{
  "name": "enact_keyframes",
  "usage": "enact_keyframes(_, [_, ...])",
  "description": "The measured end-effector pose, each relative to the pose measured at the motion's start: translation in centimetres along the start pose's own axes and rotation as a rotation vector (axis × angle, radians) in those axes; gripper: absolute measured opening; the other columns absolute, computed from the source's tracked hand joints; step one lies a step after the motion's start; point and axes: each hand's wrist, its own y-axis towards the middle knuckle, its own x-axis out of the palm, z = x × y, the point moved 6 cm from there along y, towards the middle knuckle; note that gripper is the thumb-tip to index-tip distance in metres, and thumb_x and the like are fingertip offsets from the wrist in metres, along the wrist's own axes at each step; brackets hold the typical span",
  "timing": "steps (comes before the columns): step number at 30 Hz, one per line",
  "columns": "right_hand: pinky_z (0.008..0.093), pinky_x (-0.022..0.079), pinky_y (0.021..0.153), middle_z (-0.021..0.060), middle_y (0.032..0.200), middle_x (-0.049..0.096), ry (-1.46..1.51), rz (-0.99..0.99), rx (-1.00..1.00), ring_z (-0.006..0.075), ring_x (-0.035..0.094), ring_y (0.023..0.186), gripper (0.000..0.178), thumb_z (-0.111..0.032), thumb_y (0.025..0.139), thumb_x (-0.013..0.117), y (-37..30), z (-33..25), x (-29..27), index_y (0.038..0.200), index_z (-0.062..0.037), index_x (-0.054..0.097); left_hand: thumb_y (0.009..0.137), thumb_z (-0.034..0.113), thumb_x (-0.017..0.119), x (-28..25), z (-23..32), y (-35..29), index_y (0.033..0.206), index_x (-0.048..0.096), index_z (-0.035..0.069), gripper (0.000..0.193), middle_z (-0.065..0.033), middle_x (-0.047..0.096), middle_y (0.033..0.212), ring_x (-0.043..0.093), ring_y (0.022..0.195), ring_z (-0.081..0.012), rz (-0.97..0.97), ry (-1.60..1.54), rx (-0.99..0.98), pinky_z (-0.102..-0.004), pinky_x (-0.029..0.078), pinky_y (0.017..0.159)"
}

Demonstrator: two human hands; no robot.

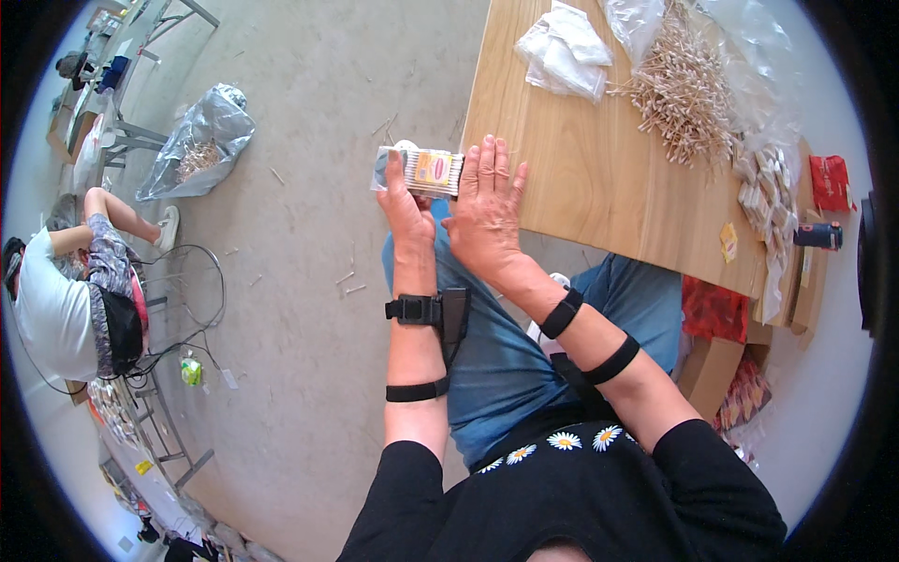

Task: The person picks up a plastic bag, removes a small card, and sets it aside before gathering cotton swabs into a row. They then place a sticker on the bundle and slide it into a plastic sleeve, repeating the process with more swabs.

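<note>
My left hand (408, 214) grips a clear pack of cotton swabs (448, 171) with a yellow and orange label, off the left edge of the wooden table (581, 178). The thumb lies over the grey left end of the pack; the fingers beneath are mostly hidden. My right hand (489, 214) lies with its fingers stretched out at the table's corner, its edge against the pack's right end. A large heap of loose cotton swabs (682, 98) sits on clear plastic at the far right of the table.
Folded clear bags (567, 51) lie at the far edge; filled packs (770, 201) and a yellow card (729, 242) are at the right, with a dark can (817, 235) beyond. A plastic bag of swabs (201, 150) stands on the floor. Another person (66, 290) sits at left.
</note>
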Motion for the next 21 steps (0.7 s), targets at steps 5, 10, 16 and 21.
enact_keyframes(5, [0.0533, 0.024, 0.119, 0.0321, 0.15, 0.037, 0.378, 0.028, -0.091, 0.0445, 0.03, 0.145, 0.08, -0.02, 0.075, 0.081, -1.7, 2.7, -4.1, 0.142, 0.0069, 0.046, 0.091, 0.035, 0.076, -2.6, 0.5, -1.0, 0.104, 0.061, 0.009, 0.033, -0.0041, 0.066, 0.09, 0.061, 0.075, -0.0142, -0.114, -0.035, -0.132, -0.03, 0.051, 0.065])
enact_keyframes(10, [0.0403, 0.048, 0.101, 0.0229, 0.123, 0.065, 1.092, -0.278, -0.17, 0.0351, 0.064, 0.113, 0.05, -0.011, 0.08, 0.078, -3.1, 3.9, -12.9, 0.126, 0.0034, 0.063, 0.094, 0.03, 0.073, -4.0, 3.8, -5.4, 0.112, 0.054, 0.007, 0.035, -0.0023, 0.06, 0.086, 0.055, 0.075, -0.0106, 0.102, 0.101, 0.112, -0.0244, 0.046, 0.068])
enact_keyframes(16, [0.0396, 0.049, 0.1, 0.0218, 0.12, 0.066, 1.503, -0.21, -0.922, 0.0305, 0.062, 0.115, 0.04, -0.006, 0.089, 0.067, -7.9, -4.3, -31.3, 0.127, 0.0034, 0.061, 0.094, 0.021, 0.072, -1.6, 6.3, -11.6, 0.107, 0.059, 0.007, 0.024, -0.0012, 0.062, 0.085, 0.056, 0.074, -0.0083, 0.085, 0.429, 0.198, -0.023, 0.046, 0.067])
enact_keyframes(21, [0.0393, 0.053, 0.07, 0.0208, 0.099, 0.062, 1.654, 0.555, -0.961, 0.0316, 0.061, 0.083, 0.033, -0.018, 0.09, 0.061, -11.8, -2.2, -36.4, 0.109, 0.0079, 0.068, 0.093, 0.012, 0.071, 3.2, 3.1, -14.8, 0.099, 0.064, 0.004, 0.012, 0.0014, 0.062, 0.083, 0.054, 0.071, -0.0063, -0.195, 0.644, 0.287, -0.021, 0.044, 0.065])
